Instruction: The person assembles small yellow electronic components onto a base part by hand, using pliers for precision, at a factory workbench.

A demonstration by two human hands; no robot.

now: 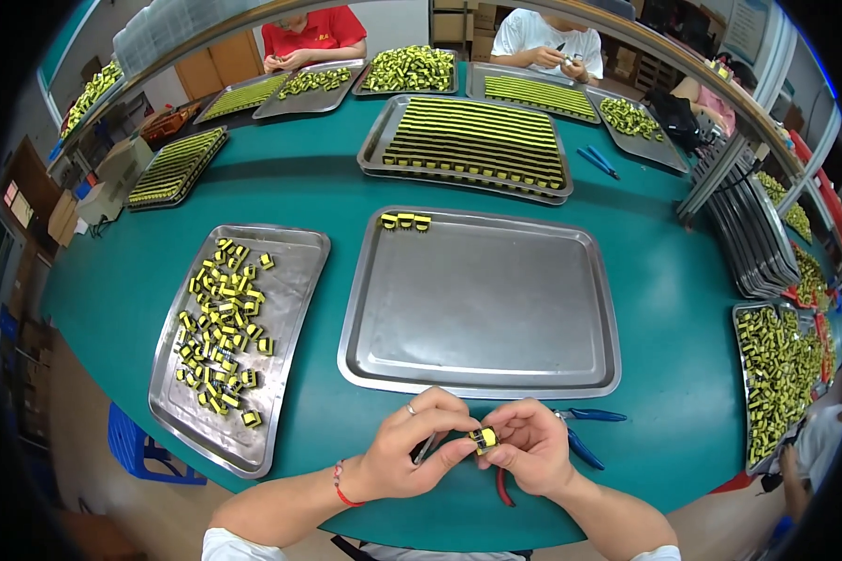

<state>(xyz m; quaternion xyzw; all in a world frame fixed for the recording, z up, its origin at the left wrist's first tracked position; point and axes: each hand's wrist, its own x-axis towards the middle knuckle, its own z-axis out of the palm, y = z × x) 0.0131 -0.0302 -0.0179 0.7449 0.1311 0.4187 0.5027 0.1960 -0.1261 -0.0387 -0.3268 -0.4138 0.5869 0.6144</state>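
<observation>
In front of my chest, my left hand point(415, 445) and my right hand point(531, 447) pinch one small yellow-and-black transformer point(485, 438) between their fingertips. A thin metal tool point(425, 448) also sticks out of my left hand; its kind is mostly hidden. Just beyond my hands lies a metal tray point(477, 309) with three transformers point(405, 222) in a row at its far left corner. To the left, another metal tray point(295, 280) bears many loose transformers point(223, 323). Blue-handled pliers point(585, 438) rest beside my right hand, and a red handle point(504, 487) shows beneath it.
Farther back, stacked trays point(370, 150) hold rows of transformers. A blue pen-like pair point(599, 161) lies near them. Upright trays point(748, 224) lean at the right, above a full tray point(742, 374). Two people point(313, 37) point(547, 47) work across the green table point(683, 393). A shelf rail runs overhead.
</observation>
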